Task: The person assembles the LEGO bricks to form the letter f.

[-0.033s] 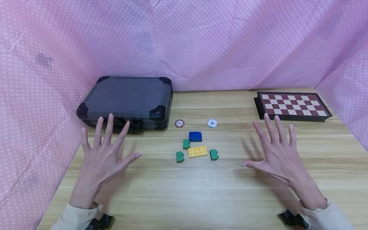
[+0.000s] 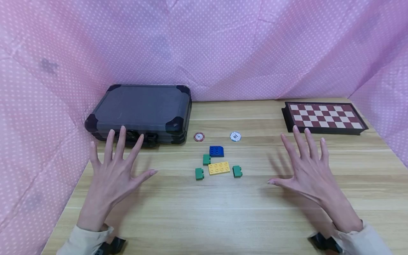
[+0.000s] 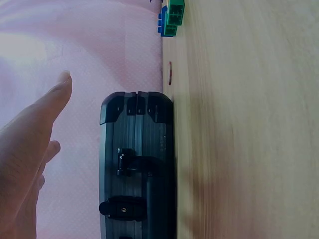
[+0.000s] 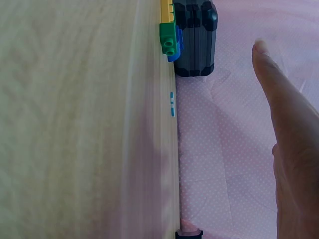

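Reaching forward with the left grip point(image 2: 116, 175) could cause the case point(image 2: 140, 106) to be bumped, its front being partly covered by spread fingers point(image 2: 118, 150) in the head view; the chequered board point(image 2: 328, 116) could be nudged likewise by the right grip point(image 2: 307, 173), also spread. Nothing is held. The grey, black-cornered case is placed, closed, at the table's point(image 2: 216, 219) back left; the maroon-and-white board, black-rimmed, back right.

The left hand point(image 2: 114, 173) is held raised to the left of the yellow brick point(image 2: 219, 168), fingers spread, thumb directed toward the brick. The right hand point(image 2: 308, 171) is held in near-mirrored pose to the brick's right. Finger curvature can hardly be judged from the wrist views, the fingers being largely cropped.
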Tool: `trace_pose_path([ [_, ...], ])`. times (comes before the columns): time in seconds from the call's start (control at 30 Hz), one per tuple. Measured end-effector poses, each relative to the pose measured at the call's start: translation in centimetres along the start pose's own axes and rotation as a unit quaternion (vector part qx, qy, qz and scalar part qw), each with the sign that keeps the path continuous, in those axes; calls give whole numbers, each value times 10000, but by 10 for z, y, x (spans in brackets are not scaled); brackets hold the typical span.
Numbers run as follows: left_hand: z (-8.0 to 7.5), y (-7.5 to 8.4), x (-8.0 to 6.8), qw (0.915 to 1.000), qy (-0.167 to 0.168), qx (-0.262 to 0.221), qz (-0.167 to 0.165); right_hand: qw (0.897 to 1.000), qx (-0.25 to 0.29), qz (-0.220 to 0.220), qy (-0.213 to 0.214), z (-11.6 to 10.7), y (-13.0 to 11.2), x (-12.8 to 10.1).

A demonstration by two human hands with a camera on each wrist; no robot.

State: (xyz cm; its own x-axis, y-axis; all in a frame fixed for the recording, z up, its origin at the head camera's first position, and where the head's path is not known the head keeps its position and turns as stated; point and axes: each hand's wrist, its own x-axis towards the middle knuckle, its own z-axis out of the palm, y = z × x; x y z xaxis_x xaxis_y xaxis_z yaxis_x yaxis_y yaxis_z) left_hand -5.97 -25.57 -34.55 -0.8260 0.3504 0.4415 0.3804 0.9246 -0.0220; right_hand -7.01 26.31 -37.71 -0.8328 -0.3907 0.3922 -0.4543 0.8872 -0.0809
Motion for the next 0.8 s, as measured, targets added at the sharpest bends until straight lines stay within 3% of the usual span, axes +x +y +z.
trace_pose_path([
  [0.6,1,1,-1,9999,-110,8,59,10000,-6,-59,-39,3,-1,-3],
  [0.8,4,4,0,9994,-326,-152,18,9997,103,-83,-189,5,-1,-1],
])
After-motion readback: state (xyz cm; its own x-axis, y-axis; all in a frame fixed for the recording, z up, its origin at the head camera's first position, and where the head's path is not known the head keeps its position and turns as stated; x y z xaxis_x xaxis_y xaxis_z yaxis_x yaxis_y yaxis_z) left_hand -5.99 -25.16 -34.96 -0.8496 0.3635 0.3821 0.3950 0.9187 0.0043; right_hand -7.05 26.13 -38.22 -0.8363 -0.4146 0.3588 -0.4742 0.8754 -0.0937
